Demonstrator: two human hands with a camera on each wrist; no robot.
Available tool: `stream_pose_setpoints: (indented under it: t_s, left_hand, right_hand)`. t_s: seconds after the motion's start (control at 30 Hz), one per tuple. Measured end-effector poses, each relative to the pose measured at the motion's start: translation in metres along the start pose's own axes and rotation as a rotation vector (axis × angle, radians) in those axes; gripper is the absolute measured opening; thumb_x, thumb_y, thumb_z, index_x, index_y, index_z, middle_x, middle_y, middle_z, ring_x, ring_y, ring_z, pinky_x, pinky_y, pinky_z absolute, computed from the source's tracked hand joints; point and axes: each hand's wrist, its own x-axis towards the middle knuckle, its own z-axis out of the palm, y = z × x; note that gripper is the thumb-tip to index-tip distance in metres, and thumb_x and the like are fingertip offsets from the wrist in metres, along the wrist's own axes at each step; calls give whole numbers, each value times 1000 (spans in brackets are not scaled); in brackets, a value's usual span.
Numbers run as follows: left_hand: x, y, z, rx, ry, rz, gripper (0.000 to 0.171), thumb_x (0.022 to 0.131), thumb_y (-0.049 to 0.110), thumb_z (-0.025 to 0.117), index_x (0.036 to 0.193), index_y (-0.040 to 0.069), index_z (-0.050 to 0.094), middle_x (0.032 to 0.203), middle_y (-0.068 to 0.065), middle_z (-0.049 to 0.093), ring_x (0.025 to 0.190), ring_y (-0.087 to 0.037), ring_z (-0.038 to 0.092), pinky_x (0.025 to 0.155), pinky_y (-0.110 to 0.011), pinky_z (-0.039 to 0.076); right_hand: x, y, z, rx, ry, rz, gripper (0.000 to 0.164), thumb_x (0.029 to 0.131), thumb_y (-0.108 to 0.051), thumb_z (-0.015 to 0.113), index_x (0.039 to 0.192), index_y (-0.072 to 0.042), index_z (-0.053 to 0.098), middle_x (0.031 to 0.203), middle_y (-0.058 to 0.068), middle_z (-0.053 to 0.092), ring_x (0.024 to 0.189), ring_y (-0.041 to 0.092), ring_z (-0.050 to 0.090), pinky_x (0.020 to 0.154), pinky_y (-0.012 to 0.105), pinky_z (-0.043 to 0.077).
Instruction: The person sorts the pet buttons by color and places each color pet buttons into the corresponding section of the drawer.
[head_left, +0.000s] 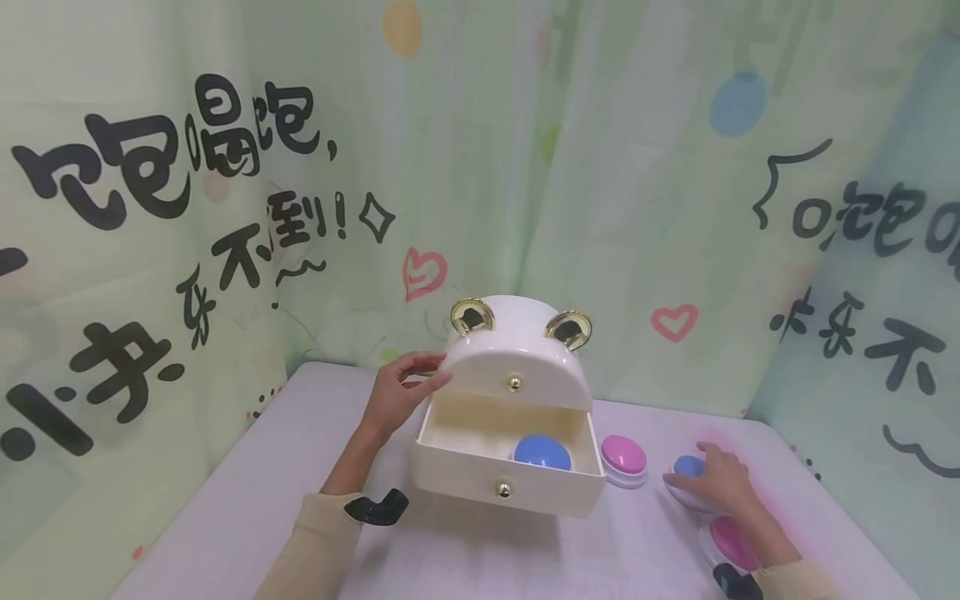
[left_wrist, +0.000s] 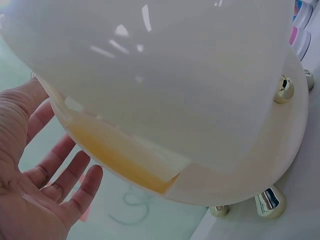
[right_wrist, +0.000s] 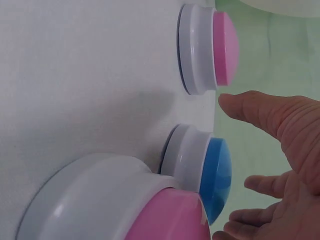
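My left hand [head_left: 405, 392] touches the upper left side of a white two-drawer box [head_left: 517, 375] with gold-rimmed eyes on top. In the left wrist view its fingers are spread beside the curved edge. The lower drawer [head_left: 457, 467] is pulled out, and a blue-topped push button [head_left: 542, 451] lies inside it. My right hand [head_left: 718, 482] hovers over another blue-topped button [right_wrist: 216, 172] on the table, fingers spread around it. The right wrist view shows a gap between the thumb and that button. A pink-topped button [head_left: 624, 455] stands between the box and this hand.
Another pink-topped button [head_left: 733, 542] stands under my right wrist, close to the near blue one. The table [head_left: 315, 433] has a pale cloth. Printed curtains [head_left: 630, 208] hang behind and on both sides.
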Motion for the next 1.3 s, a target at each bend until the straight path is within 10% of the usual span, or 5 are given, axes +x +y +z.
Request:
stream_pose_setpoints:
  t_s: [0.2, 1.3]
  left_hand:
    - [7, -21, -1, -12, -1, 5, 36, 92, 11, 77, 127, 3, 70, 128, -15, 68, 118, -31, 63, 88, -28, 53]
    - [6, -21, -2, -27, -5, 31, 36, 91, 19, 80, 124, 7, 72, 125, -11, 70, 116, -27, 65, 90, -30, 54]
  right_hand:
    - [2, -1, 0, 14, -40, 54, 97, 86, -39, 77, 139, 26, 27, 132, 52, 36, 118, 68, 37, 101, 73, 36]
    - [6, 15, 13, 34, -46, 35, 79, 92, -26, 69, 136, 27, 29, 128, 53, 40, 121, 67, 43, 102, 70, 41]
